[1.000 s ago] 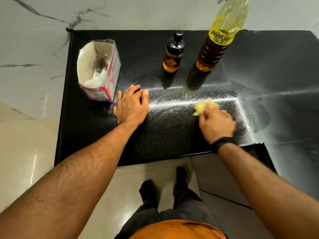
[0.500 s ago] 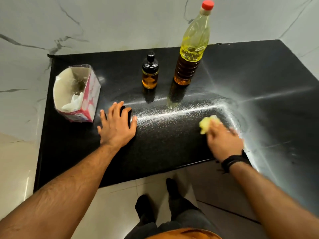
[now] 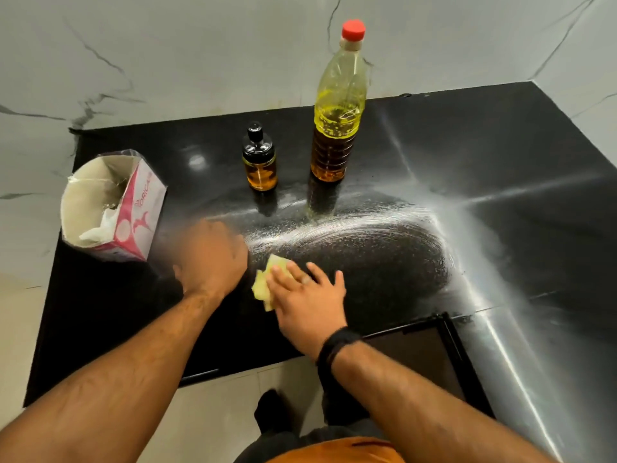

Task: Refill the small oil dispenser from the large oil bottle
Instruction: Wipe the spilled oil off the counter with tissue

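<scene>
The black surface (image 3: 500, 155) is the largest thing here, glossy and streaked with pale curved wipe marks across its middle. Toward the back stands the large oil bottle (image 3: 337, 128), upright with its red cap on and oil in roughly its lower half. Near the left edge an opened tissue box (image 3: 133, 208) leans, white tissue showing inside. Just left of the big bottle, apart from it, stands the small oil dispenser (image 3: 259, 162), upright, black top in place, amber oil filling most of its glass body.

Near the front edge, the left hand (image 3: 210, 262) is blurred; its grip cannot be told. The right hand (image 3: 307, 295), a dark band at its wrist, lies with fingers spread fairly flat, pressing a small yellowish wad of tissue (image 3: 267, 282) onto the surface rather than closing round it.

By my reading, the pouring is done: both containers are capped and set down. What seems left is finishing the wiping and discarding the wad.
</scene>
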